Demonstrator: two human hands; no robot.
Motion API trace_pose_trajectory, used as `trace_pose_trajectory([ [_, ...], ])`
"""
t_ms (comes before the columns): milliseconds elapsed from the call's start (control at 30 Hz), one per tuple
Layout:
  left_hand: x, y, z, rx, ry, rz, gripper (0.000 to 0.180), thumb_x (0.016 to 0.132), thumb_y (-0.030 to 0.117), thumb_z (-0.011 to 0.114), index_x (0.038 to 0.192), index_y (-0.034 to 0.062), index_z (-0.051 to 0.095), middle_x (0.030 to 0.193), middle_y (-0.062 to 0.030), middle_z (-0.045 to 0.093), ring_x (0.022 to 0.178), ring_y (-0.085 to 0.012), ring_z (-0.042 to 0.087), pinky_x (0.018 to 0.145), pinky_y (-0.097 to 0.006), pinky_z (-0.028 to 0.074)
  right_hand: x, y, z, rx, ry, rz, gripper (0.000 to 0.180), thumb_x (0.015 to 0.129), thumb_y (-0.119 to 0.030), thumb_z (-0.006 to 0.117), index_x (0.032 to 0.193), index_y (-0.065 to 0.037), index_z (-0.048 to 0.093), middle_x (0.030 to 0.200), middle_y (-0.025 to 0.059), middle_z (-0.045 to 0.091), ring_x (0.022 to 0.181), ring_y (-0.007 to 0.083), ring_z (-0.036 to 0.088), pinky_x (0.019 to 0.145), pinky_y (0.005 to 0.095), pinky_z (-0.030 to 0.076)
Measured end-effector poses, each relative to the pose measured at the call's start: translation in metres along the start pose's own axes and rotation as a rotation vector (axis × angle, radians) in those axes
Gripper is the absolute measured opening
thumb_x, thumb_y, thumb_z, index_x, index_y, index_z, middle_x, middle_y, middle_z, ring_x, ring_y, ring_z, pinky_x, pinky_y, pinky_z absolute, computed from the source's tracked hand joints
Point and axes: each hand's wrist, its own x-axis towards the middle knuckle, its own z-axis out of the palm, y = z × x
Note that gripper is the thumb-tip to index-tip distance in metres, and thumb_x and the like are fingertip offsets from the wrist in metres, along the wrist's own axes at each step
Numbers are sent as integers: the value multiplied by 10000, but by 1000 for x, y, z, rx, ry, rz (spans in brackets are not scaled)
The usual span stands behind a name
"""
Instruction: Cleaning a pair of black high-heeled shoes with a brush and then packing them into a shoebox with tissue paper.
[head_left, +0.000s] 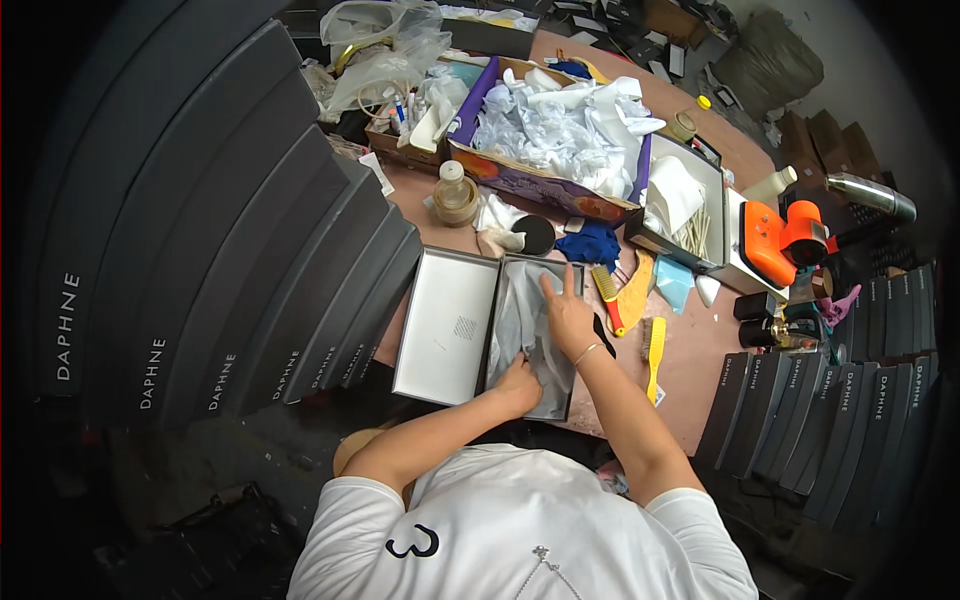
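A dark shoe box (568,402) lies open on the pink table, its lid (445,325) hinged out to the left with a pale inner side. Grey-white tissue paper (516,300) covers what is in the box, if anything. My left hand (518,386) is closed at the near part of the box, its fingers curled on the tissue paper. Over the right side of the box is my right hand (570,318), two fingers stretched out and spread on the paper. Just right of that hand lies a small black piece (604,340), partly hidden.
Tall stacks of dark shoe boxes (200,230) rise at the left; more boxes (820,420) stand at the right. A purple carton (550,185) of crumpled paper sits behind. Brushes (655,358), a blue cloth (590,244), a jar (455,200) and an orange device (775,240) surround the work spot.
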Motion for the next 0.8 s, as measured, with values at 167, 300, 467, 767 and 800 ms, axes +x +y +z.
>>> trace_pose_trajectory([
  [167, -18, -18, -28, -567, 309, 121, 209, 714, 60, 600, 910, 26, 661, 900, -108, 646, 863, -277, 605, 930, -409, 436, -36, -3, 70, -209, 218, -157, 496, 883, -163, 469, 1377, -123, 445, 1468, 226, 313, 1328, 423, 334, 1094, 562, 233],
  [300, -71, -39, -16, -791, 731, -681, 158, 779, 57, 573, 918, -14, 595, 926, -159, 605, 856, -338, 583, 774, -431, 480, -88, 6, 18, 138, 377, -126, 600, 786, -106, 626, 1361, -119, 454, 1350, 198, 438, 1279, 381, 389, 1063, 547, 277],
  [467, -86, -40, 5, -684, -18, -832, 249, 781, 183, 620, 937, -6, 572, 807, -193, 621, 770, -388, 610, 719, -463, 494, -113, 78, 29, 264, 282, 277, 710, 755, -165, 687, 1393, -71, 392, 1203, 209, 511, 1118, 373, 489, 950, 447, 396],
  [767, -116, -18, -69, -724, 409, -787, 180, 872, 133, 582, 830, -32, 523, 737, -228, 588, 677, -399, 592, 589, -438, 460, -67, 108, 2, 523, 586, 135, 679, 785, -100, 667, 1387, -22, 364, 1260, 246, 477, 1149, 413, 471, 1007, 462, 375],
  [800, -124, -12, -95, -840, 454, -790, 186, 882, 124, 609, 827, -29, 519, 667, -203, 551, 586, -341, 562, 534, -379, 435, -53, 108, -5, 373, 614, 158, 675, 790, -89, 669, 1385, -14, 360, 1297, 243, 463, 1170, 396, 470, 1010, 448, 378],
])
